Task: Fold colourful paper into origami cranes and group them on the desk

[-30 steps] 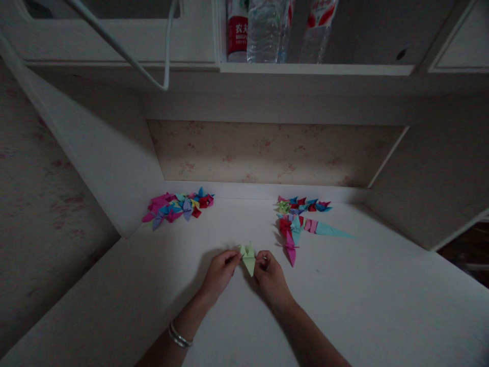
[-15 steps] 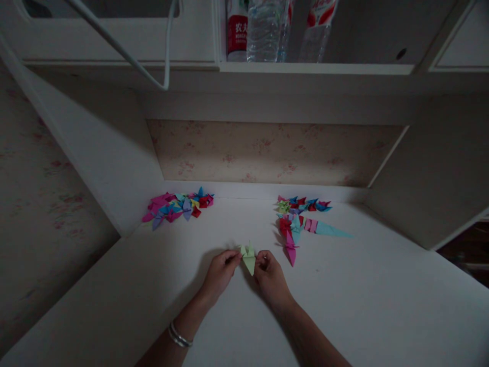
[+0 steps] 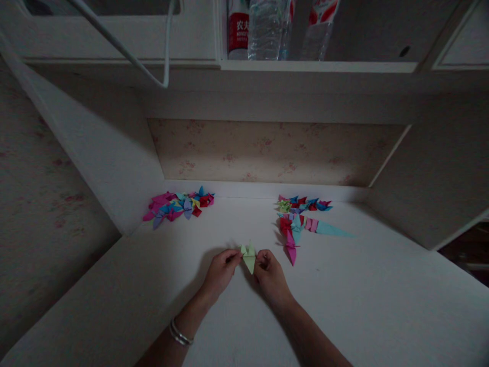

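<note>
Between my two hands is a pale green folded paper crane (image 3: 249,259), held just above or on the white desk. My left hand (image 3: 222,268) pinches its left side between thumb and fingers. On the opposite side, my right hand (image 3: 269,272) has its fingers closed on the crane's right edge; the exact fingertip contact is partly hidden. Right of my hands lies a magenta paper crane (image 3: 291,250), touching a group of red and light blue folded cranes (image 3: 296,228).
A pile of colourful paper cranes (image 3: 178,206) sits at the back left of the desk (image 3: 344,306). Another row of cranes (image 3: 305,205) lies at the back right. Overhead, plastic bottles (image 3: 265,30) stand on a shelf, and a white bent rod (image 3: 165,56) hangs at upper left.
Both hands keep hold of the green crane in nearly the same place. The view has shifted very slightly.
</note>
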### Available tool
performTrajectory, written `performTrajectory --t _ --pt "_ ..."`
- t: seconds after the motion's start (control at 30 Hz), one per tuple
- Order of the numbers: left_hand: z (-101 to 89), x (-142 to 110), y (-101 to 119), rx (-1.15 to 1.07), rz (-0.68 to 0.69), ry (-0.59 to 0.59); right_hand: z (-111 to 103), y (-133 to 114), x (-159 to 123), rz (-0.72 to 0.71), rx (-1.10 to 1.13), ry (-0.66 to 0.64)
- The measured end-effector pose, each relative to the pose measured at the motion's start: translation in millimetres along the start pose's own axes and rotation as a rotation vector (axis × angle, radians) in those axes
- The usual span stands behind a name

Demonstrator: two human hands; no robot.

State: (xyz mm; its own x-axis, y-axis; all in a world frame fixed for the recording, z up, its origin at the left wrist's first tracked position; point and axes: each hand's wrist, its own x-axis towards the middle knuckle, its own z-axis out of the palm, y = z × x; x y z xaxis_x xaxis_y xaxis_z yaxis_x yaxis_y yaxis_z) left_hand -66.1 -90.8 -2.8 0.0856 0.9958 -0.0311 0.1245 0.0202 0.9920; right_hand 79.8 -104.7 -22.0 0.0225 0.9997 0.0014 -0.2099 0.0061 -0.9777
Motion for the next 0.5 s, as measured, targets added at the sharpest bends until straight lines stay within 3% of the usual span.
performTrajectory --t 0.5 --pt "1.2 1.1 -2.0 -0.014 -0.02 0.005 -1.3 7.0 3.9 -0.012 0.056 -0.011"
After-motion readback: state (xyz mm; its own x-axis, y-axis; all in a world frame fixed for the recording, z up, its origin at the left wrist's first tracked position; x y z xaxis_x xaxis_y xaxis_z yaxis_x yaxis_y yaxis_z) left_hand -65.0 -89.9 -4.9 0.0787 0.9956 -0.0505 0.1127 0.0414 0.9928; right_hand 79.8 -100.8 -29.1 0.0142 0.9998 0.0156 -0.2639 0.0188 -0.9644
